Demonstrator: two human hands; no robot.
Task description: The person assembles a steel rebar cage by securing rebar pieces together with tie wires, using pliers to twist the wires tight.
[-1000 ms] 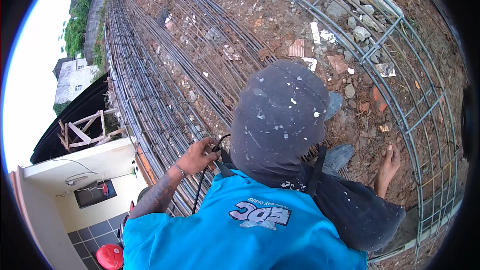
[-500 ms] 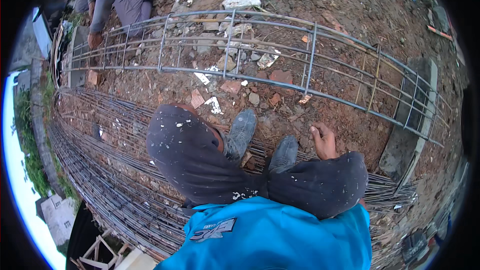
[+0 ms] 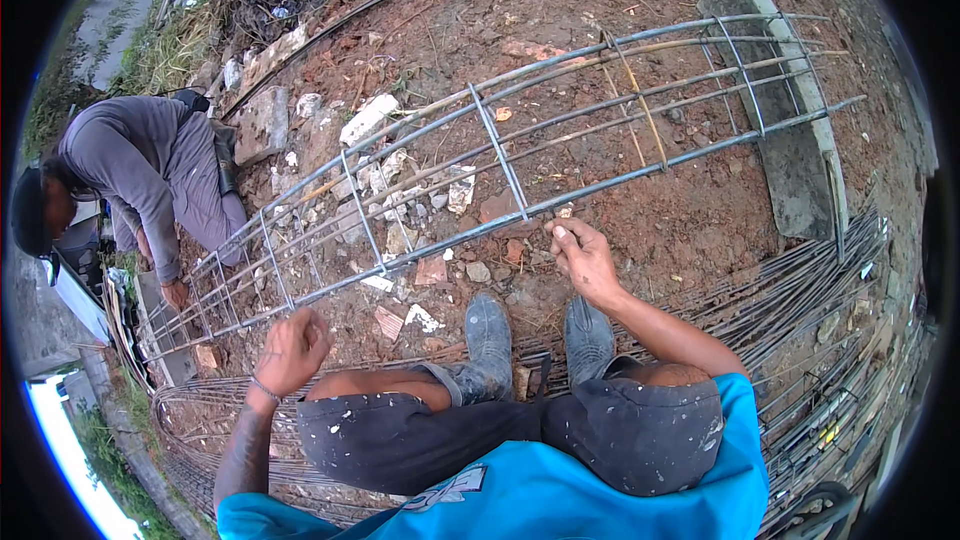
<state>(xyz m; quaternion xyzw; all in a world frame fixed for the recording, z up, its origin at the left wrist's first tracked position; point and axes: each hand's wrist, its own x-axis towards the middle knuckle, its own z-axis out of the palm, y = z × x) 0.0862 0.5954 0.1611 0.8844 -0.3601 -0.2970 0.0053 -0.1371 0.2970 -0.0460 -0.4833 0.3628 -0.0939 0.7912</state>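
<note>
A long rebar cage (image 3: 515,180), made of steel bars and square stirrups, runs across in front of my boots. My right hand (image 3: 588,265) is at the near lower bar, thumb and forefinger pinched just below it by a stirrup. Whatever lies in that pinch is too small to make out. Close to the same bar, further left, my left hand (image 3: 288,352) has its fingers curled. What it holds, if anything, is hidden. At the cage's left end a co-worker (image 3: 160,170) in grey bends down with a hand on the bars.
A concrete block (image 3: 800,180) supports the cage's right end, and another block (image 3: 165,305) its left end. Loose steel bars (image 3: 780,290) lie in bundles around and behind my boots (image 3: 487,345). Broken brick and rubble (image 3: 375,120) litter the soil.
My left hand has come into view near the cage. My right hand has moved from by my right knee up to the near bar. The view has turned, showing more of the co-worker.
</note>
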